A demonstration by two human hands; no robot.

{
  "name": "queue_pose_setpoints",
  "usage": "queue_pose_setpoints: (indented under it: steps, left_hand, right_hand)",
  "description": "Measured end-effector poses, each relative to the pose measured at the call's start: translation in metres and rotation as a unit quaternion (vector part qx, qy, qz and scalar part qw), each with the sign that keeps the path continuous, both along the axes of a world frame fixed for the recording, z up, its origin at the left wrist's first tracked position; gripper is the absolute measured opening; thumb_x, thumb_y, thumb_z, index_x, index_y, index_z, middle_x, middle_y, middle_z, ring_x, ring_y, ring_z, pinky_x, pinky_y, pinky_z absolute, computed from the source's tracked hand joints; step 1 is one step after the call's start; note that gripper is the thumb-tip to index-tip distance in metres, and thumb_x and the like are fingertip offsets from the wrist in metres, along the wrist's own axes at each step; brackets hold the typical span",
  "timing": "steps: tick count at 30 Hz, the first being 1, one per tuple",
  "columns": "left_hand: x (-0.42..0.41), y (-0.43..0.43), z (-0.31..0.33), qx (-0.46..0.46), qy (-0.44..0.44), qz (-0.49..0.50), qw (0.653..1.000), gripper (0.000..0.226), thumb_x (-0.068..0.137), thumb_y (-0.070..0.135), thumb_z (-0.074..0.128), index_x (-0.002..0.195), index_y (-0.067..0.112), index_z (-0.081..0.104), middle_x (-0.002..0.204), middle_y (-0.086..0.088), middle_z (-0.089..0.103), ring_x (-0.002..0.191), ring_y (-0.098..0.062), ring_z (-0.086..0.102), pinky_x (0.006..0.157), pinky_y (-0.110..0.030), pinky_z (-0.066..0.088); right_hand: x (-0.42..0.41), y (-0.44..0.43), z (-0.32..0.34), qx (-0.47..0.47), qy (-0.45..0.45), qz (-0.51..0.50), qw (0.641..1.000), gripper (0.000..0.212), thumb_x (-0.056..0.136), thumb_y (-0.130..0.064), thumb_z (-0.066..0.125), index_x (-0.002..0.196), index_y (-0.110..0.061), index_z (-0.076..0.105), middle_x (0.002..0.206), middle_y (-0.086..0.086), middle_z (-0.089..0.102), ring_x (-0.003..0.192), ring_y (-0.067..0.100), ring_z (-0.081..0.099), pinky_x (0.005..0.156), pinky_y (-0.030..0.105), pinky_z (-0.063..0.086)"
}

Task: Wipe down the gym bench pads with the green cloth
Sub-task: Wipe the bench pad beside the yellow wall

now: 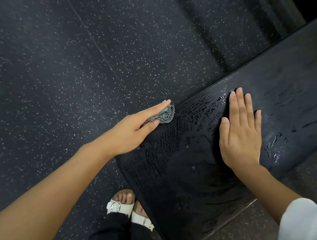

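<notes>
- The cloth [168, 114] sits bunched on the pad's [182, 168] far edge, near its end corner.
- The left grip [134, 132] pinches it between thumb and straight fingers, likely to press while wiping.
- The right grip [238, 134] lies spread flat mid-pad, probably bracing.
</notes>
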State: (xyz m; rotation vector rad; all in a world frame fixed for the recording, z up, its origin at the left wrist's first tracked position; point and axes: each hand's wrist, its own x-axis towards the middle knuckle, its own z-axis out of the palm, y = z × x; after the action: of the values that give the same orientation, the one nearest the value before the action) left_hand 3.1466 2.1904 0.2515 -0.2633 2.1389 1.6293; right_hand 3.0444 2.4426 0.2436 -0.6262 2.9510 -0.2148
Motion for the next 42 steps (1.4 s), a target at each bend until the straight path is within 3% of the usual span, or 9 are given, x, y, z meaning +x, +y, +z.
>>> queue_pose_setpoints:
  steps: [13,21,26,32,35,37,39,41,42]
  left_hand:
    - [-0.047,0.021,-0.003,-0.004,0.034,-0.007,0.999,0.05,0.108,0.023,0.037,0.154,0.039,0.026,0.155,0.022,0.028,0.129,0.018,0.021,0.098,0.009,0.014]
    - [-0.009,0.005,0.001,-0.011,0.044,-0.012,0.999,0.052,0.107,0.018,0.04,0.155,0.035,0.026,0.158,0.021,0.025,0.135,0.018,0.018,0.104,0.005,0.011]
    - [0.035,-0.01,-0.003,-0.009,0.054,-0.007,0.998,0.055,0.106,0.014,0.039,0.15,0.043,0.021,0.16,0.021,0.021,0.146,0.01,0.016,0.118,-0.01,0.01]
    - [0.041,-0.022,-0.007,-0.003,0.037,-0.035,0.999,0.053,0.107,0.019,0.037,0.154,0.039,0.02,0.158,0.025,0.02,0.142,0.018,0.014,0.11,-0.001,0.009]
    - [0.026,-0.02,-0.006,0.001,0.028,-0.038,0.999,0.052,0.107,0.024,0.035,0.155,0.04,0.021,0.156,0.026,0.022,0.138,0.015,0.019,0.11,0.001,0.013]
    - [0.014,-0.016,-0.005,0.006,0.021,-0.043,0.999,0.051,0.107,0.028,0.034,0.153,0.044,0.02,0.153,0.028,0.022,0.136,0.007,0.032,0.113,-0.012,0.028]
    - [-0.001,-0.011,-0.003,-0.003,0.019,-0.056,0.998,0.05,0.107,0.032,0.033,0.152,0.048,0.017,0.155,0.026,0.023,0.125,-0.005,0.052,0.101,-0.021,0.045]
    - [-0.016,-0.006,-0.002,-0.012,0.024,-0.068,0.997,0.051,0.108,0.033,0.032,0.154,0.047,0.015,0.157,0.022,0.024,0.1,0.002,0.063,0.086,-0.011,0.046]
    - [-0.023,-0.004,-0.003,-0.015,0.027,-0.071,0.997,0.051,0.108,0.033,0.032,0.155,0.045,0.014,0.158,0.02,0.024,0.103,0.002,0.062,0.088,-0.007,0.041]
  right_hand:
    - [0.053,-0.019,0.003,0.001,-0.014,0.011,1.0,0.059,0.101,-0.035,0.015,0.157,-0.017,0.008,0.165,-0.003,0.003,0.151,0.015,-0.002,0.122,0.044,0.002]
    - [0.105,-0.041,0.004,0.009,-0.033,-0.012,0.999,0.059,0.102,-0.035,0.016,0.157,-0.016,0.009,0.165,-0.002,0.004,0.152,0.017,-0.002,0.122,0.046,0.005]
    - [0.123,-0.052,0.004,0.009,-0.037,-0.026,0.999,0.059,0.102,-0.035,0.015,0.157,-0.016,0.008,0.165,-0.002,0.002,0.152,0.016,-0.002,0.122,0.048,0.006]
    - [0.123,-0.055,0.001,0.012,-0.029,-0.04,0.999,0.059,0.101,-0.034,0.017,0.157,-0.017,0.009,0.165,-0.004,0.004,0.152,0.015,0.001,0.122,0.048,0.006]
    - [0.123,-0.055,0.001,0.012,-0.025,-0.041,0.999,0.059,0.101,-0.034,0.017,0.157,-0.018,0.009,0.165,-0.005,0.004,0.152,0.015,0.001,0.121,0.047,0.006]
    - [0.123,-0.055,0.002,0.013,-0.025,-0.042,0.999,0.059,0.101,-0.034,0.017,0.157,-0.018,0.009,0.165,-0.006,0.003,0.151,0.015,0.001,0.122,0.047,0.006]
    - [0.124,-0.054,0.002,0.014,-0.025,-0.044,0.999,0.059,0.101,-0.034,0.017,0.157,-0.018,0.009,0.165,-0.006,0.003,0.151,0.014,0.001,0.122,0.047,0.006]
    - [0.124,-0.055,0.001,0.015,-0.025,-0.044,0.999,0.059,0.101,-0.034,0.017,0.157,-0.019,0.01,0.165,-0.006,0.004,0.151,0.014,0.001,0.122,0.047,0.007]
    - [0.124,-0.055,0.001,0.016,-0.025,-0.044,0.999,0.059,0.101,-0.034,0.017,0.157,-0.019,0.009,0.165,-0.006,0.004,0.151,0.014,0.001,0.122,0.047,0.006]
